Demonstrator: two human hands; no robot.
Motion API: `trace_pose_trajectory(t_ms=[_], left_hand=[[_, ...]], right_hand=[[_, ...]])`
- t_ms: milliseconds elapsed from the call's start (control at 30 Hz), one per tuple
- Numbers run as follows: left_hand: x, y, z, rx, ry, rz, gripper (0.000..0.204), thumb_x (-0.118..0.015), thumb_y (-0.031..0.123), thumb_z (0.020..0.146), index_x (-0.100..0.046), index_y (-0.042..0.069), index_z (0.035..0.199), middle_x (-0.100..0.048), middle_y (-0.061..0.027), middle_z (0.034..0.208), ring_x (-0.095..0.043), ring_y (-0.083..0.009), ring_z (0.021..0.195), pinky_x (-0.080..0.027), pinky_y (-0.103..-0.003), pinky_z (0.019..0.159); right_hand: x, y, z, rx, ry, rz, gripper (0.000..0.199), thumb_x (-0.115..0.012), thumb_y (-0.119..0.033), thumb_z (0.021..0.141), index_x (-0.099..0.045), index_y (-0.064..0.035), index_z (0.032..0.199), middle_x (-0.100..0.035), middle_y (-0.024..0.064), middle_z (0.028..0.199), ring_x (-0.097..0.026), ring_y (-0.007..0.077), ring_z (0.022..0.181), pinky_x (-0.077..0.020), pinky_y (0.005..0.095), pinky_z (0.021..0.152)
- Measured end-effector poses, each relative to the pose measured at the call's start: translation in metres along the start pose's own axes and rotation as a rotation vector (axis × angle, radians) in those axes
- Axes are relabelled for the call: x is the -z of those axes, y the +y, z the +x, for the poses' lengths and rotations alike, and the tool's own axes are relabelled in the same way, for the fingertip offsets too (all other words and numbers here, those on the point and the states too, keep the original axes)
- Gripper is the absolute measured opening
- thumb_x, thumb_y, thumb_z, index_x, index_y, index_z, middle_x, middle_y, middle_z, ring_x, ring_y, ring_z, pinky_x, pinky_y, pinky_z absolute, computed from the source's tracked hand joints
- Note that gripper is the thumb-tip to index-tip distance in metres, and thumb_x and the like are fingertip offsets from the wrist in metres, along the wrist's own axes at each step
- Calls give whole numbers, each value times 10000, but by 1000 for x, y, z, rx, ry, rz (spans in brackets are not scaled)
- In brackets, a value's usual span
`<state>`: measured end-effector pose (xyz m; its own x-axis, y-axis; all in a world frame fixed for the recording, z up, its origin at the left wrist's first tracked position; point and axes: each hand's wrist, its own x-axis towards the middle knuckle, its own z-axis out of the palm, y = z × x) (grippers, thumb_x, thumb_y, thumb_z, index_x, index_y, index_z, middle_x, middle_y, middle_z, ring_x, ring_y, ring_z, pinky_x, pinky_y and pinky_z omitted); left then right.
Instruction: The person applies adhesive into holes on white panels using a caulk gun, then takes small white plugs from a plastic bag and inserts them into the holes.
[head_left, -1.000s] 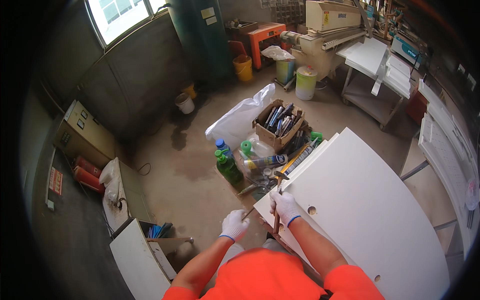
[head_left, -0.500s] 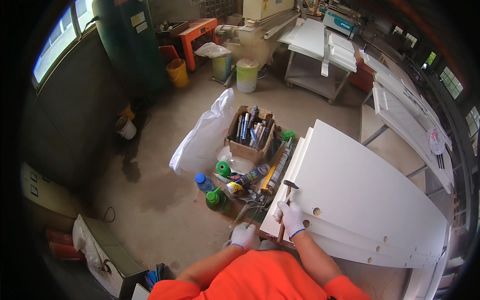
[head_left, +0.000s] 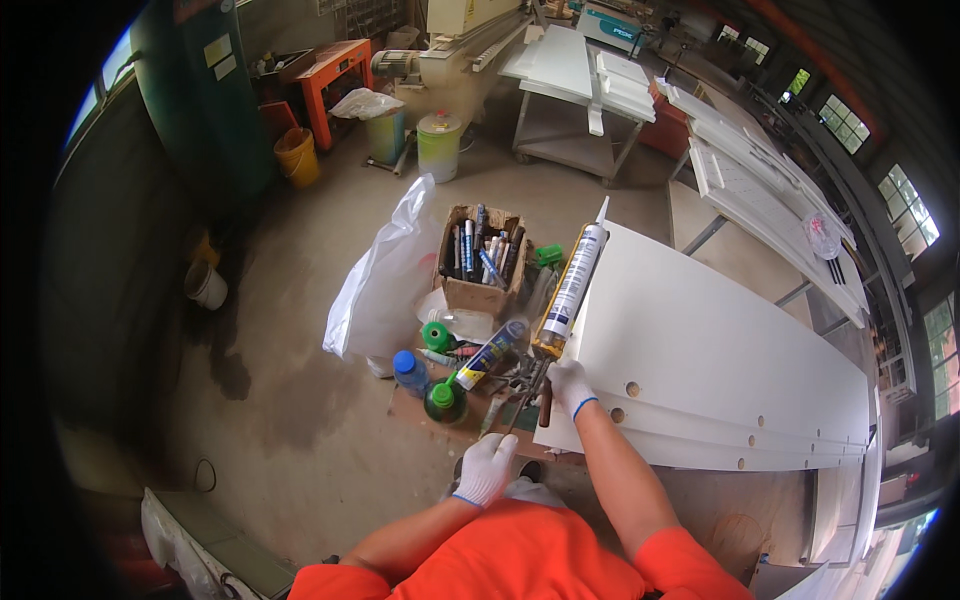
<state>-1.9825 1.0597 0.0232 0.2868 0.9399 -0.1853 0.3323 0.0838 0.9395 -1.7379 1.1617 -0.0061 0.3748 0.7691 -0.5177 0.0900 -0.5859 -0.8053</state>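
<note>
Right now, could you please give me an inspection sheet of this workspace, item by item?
Surface: white panel with round drilled holes, lying flat; concrete floor stained dark.
Job's things: caulking gun with a sealant cartridge, resting along the panel's left edge, nozzle pointing away.
Clutter: cardboard box full of tubes, loose sealant tube, blue-capped bottle, green-capped bottle, white plastic bag.
Hands: right hand, gloved, grips the gun's handle; left hand, gloved, holds nothing, close to the body.
Cables: a thin one on the floor at the left.
Surroundings: workbench stacked with white boards, buckets, orange table.
</note>
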Motion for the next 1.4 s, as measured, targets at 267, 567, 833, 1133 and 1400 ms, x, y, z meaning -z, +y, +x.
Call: trace_pose_trajectory(t_ms=[267, 567, 833, 1133, 1400], left_hand=[[15, 82, -43, -54, -167, -118, 324, -626, 286, 1058, -679, -18, 956, -630, -167, 812, -619, -255, 728, -511, -379, 705], [-94, 210, -116, -8, -916, -487, 342, -568, 346, 1129, -701, 36, 1074, -605, 4, 814, -537, -71, 736, -475, -264, 669], [-236, 313, -194, -916, -929, -670, 300, -646, 246, 1041, -669, 42, 1260, -673, -129, 1055, -687, -292, 946, -556, -423, 853], [-252, 275, -105, -1317, -6, 243, 633, -843, 133, 669, -655, 35, 1266, -641, -200, 1301, -673, -415, 1190, -573, -505, 961], [-238, 164, -88, -1187, -371, 149, 421, -810, 143, 686, -667, 112, 1080, -714, -72, 996, -716, -287, 865, -583, -420, 780]], right_hand=[[53, -6, -130, 808, 559, -604, 1125, -915, -322, 780, -269, 31, 1630, -385, 320, 1629, -468, 486, 1463, -459, 532, 1156], [216, -40, -248, 1054, 1008, -608, 816, -907, -216, 798, -525, 65, 1462, -557, 266, 1465, -533, 441, 1370, -460, 538, 1152], [335, -35, -363, 988, 770, 331, 556, -559, 69, 873, -515, 31, 1426, -627, 110, 1139, -629, 201, 1016, -516, 382, 1015], [363, 80, -536, 211, 116, 132, 395, -613, 87, 672, -670, -19, 1049, -685, 66, 841, -672, 186, 784, -541, 333, 720], [325, 104, -514, 61, -72, 240, 406, -612, -43, 862, -714, -17, 1254, -705, 101, 1207, -639, 201, 1109, -514, 402, 1001]])
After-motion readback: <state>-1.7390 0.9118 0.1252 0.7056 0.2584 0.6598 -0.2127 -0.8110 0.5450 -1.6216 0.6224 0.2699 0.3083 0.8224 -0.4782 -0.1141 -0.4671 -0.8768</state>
